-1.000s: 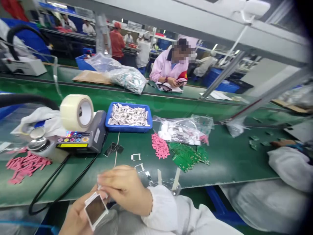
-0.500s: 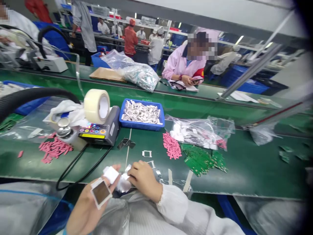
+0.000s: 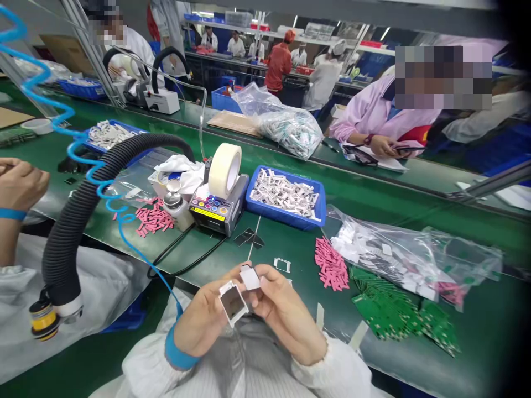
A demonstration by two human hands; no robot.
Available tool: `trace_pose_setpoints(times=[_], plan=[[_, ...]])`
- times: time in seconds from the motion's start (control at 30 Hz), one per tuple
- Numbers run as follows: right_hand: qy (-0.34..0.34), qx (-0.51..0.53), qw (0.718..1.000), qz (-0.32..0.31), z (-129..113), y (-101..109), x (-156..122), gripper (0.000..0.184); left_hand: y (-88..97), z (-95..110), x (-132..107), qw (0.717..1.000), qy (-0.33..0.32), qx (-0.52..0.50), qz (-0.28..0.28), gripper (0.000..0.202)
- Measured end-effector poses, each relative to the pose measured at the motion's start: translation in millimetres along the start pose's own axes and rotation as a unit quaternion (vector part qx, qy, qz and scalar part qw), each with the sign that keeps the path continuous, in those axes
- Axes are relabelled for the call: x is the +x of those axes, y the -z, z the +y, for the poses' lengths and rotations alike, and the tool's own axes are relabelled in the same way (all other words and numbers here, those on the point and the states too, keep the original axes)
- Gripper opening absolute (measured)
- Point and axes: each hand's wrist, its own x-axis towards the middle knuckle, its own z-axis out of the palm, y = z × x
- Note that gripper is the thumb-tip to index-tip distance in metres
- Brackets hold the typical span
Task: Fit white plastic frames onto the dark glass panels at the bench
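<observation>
My left hand [image 3: 207,318] grips a small white-framed rectangular part [image 3: 233,302] with a dark face, held up near the table's front edge. My right hand [image 3: 286,312] is closed beside it, its fingertips pinching a small white piece [image 3: 250,277] just above the part. Both hands touch each other over my lap. On the green table beyond them lie a small white frame [image 3: 282,265], a pile of pink strips [image 3: 331,270] and a stack of green circuit boards [image 3: 398,312].
A tape dispenser [image 3: 219,207] with a tape roll [image 3: 224,169] stands behind a blue tray of white parts [image 3: 286,194]. A black ribbed hose [image 3: 89,204] and blue coiled air line [image 3: 95,177] hang left. A neighbour's hand [image 3: 19,185] is far left; a person in pink [image 3: 373,119] sits opposite.
The view swung left and down. My left hand rose with the framed part, and my right hand came up from the table edge to meet it with a white piece.
</observation>
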Motion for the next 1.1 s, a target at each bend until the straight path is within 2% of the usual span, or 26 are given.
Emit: trace_pose_setpoints(times=[0.03,0.07,0.1,0.13,0.2,0.23,0.27,0.33,0.43,0.53,0.6,0.67,0.77,0.87,0.97,1.1], plan=[[0.077,-0.084,0.993,0.014,-3.0,0.2,-2.3,0.016,0.4,-0.7,0.4,1.0,-0.005,0.001,0.019,0.038],[0.166,-0.188,0.968,0.023,-6.5,-0.3,-5.2,0.011,0.8,-1.7,0.7,0.999,-0.008,0.003,0.036,0.039],[0.252,-0.299,0.92,0.028,-9.9,-1.4,-8.4,0.007,1.0,-2.9,1.0,0.999,-0.009,0.006,0.047,0.04],[0.325,-0.4,0.856,0.029,-13.1,-3.0,-11.4,0.007,1.1,-4.4,1.2,0.999,-0.008,0.009,0.053,0.041],[0.414,-0.536,0.735,0.031,-17.1,-7.3,-16.0,0.012,0.4,-7.9,1.5,0.998,-0.003,0.006,0.064,0.04],[0.437,-0.569,0.695,0.036,-17.6,-9.6,-17.0,0.014,-0.2,-9.9,1.7,0.997,-0.002,-0.001,0.074,0.037],[0.449,-0.587,0.672,0.042,-17.0,-11.6,-17.2,0.014,-0.8,-12.0,2.0,0.996,-0.002,-0.011,0.088,0.035],[0.454,-0.603,0.654,0.056,-12.7,-14.9,-15.1,0.013,-1.8,-16.9,3.2,0.992,-0.002,-0.041,0.122,0.032],[0.419,-0.623,0.658,0.062,-2.2,-15.6,-8.3,0.013,-0.8,-26.1,7.2,0.982,0.016,-0.11,0.156,0.03],[0.333,-0.661,0.672,0.031,2.8,-4.5,-2.2,0.021,2.8,-35.9,13.0,0.962,0.111,-0.19,0.162,0.022],[0.276,-0.686,0.673,0.031,-2.9,14.8,-1.8,0.022,5.5,-40.6,16.5,0.941,0.175,-0.231,0.174,0.021],[0.224,-0.714,0.657,0.093,-15.8,44.9,-5.9,0.02,7.7,-42.6,18.7,0.924,0.198,-0.262,0.196,0.021],[0.149,-0.745,0.609,0.228,-38.2,101.6,-17.8,0.01,10.1,-42.2,19.9,0.916,0.194,-0.284,0.204,0.022],[0.102,-0.756,0.571,0.304,-47.9,149.8,-29.2,0.011,11.2,-42.2,19.8,0.92,0.189,-0.285,0.19,0.023],[0.077,-0.763,0.55,0.332,-42.2,174.5,-32.9,0.011,10.6,-43.6,19.1,0.926,0.187,-0.276,0.177,0.022],[0.068,-0.773,0.533,0.337,-32.4,182.2,-27.8,0.014,8.5,-43.7,16.4,0.937,0.178,-0.26,0.149,0.025]])
